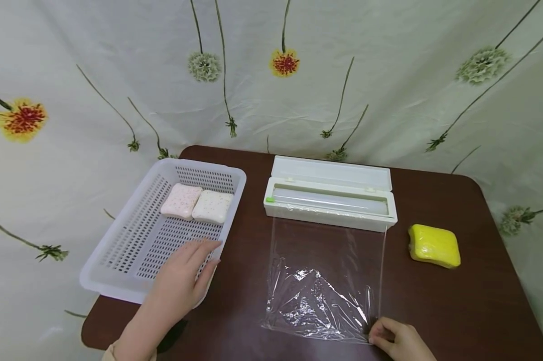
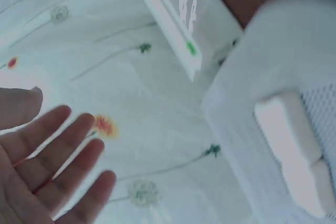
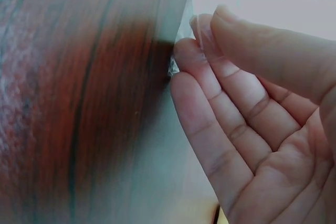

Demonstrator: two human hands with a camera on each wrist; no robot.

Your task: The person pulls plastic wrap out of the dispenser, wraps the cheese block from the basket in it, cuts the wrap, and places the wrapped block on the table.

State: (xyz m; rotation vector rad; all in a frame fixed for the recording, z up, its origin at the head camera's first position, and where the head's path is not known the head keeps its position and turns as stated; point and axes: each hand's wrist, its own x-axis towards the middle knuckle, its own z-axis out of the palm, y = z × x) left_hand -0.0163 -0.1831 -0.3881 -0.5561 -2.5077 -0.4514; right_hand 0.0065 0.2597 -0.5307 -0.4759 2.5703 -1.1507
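A sheet of clear plastic wrap (image 1: 325, 286) stretches toward the near table edge from a white wrap dispenser (image 1: 330, 220) with its lid up. At its near right corner, my right hand (image 1: 400, 338) pinches the film between thumb and fingers; the right wrist view shows the same hand (image 3: 247, 98). My left hand (image 1: 181, 273), fingers spread and holding nothing, is over the near right side of a white plastic basket (image 1: 97, 268). Inside, toward the far end, lie a pinkish speckled soap bar (image 1: 181, 200) and a white speckled soap bar (image 1: 213, 206), side by side.
A glossy yellow soap-shaped block (image 1: 434, 245) lies right of the wrap on the dark brown table (image 1: 474, 301). The dispenser has a small green slider (image 1: 270, 199) at its left end. A flower-printed cloth (image 1: 262, 110) hangs behind the table.
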